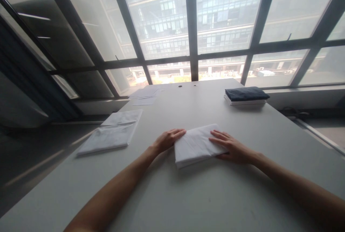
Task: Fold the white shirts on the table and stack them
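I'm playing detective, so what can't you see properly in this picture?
All in the head view:
- White folded cloth: its underside, hidden by its upper layers; also the part beneath the right hand.
- White cloth in the pile: most of its top, covered by the dark blue cloth.
- Pale sheets: any writing, too far and hazy.
- Right forearm: cut off by the picture's edge.

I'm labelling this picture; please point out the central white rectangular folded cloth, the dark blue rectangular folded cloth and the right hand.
Central white rectangular folded cloth (196, 142): head view, top face.
Dark blue rectangular folded cloth (246, 93): head view, top face.
Right hand (235, 148): head view, back of the hand.
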